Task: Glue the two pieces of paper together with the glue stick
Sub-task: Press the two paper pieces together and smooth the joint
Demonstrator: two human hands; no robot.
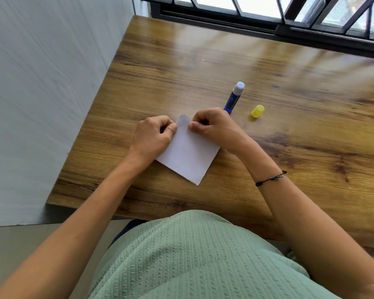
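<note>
A white square of paper (189, 154) lies on the wooden table (268, 147), turned like a diamond. Whether a second sheet lies under it I cannot tell. My left hand (152, 137) pinches its upper left edge. My right hand (214, 126) pinches the upper right edge near the far corner. Both hands have curled fingers pressed on the paper. The blue glue stick (233, 99) lies uncapped just beyond my right hand, its pale tip pointing away. Its yellow cap (257, 111) rests on the table to the right of the stick.
A white wall (41, 93) runs along the table's left edge. A black window frame (268, 22) borders the far edge. The near table edge sits against my green-clad lap (192, 255). A dark bracelet (270, 179) circles my right wrist.
</note>
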